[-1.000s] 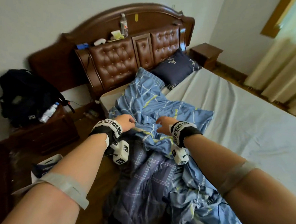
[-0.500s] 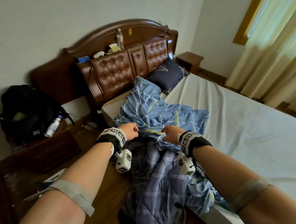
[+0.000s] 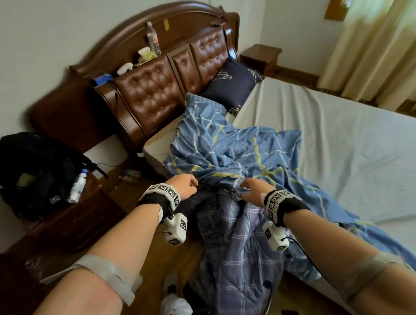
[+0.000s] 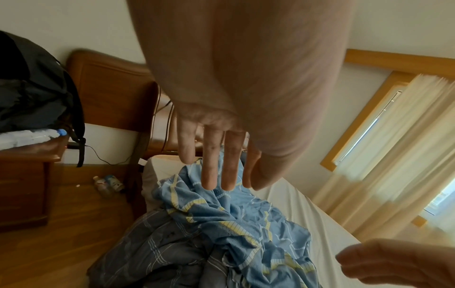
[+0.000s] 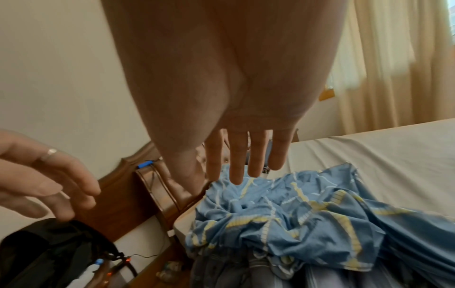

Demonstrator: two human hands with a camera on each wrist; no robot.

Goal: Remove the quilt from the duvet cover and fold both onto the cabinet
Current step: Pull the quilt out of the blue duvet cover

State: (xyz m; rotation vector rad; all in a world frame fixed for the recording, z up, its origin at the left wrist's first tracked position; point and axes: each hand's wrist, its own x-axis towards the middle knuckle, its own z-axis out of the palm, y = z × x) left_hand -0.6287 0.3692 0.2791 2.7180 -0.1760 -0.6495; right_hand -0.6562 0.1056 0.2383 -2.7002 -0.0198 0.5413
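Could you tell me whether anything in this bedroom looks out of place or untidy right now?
Yes. The plaid quilt spills off the bed's edge toward the wooden floor, half out of the blue duvet cover. A few small bottles also lie on the floor beside the bed.

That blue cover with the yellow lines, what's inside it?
A grey-purple checked quilt spills from the bunched opening of the blue duvet cover and hangs toward the floor. How much quilt remains inside is hidden by the cover.
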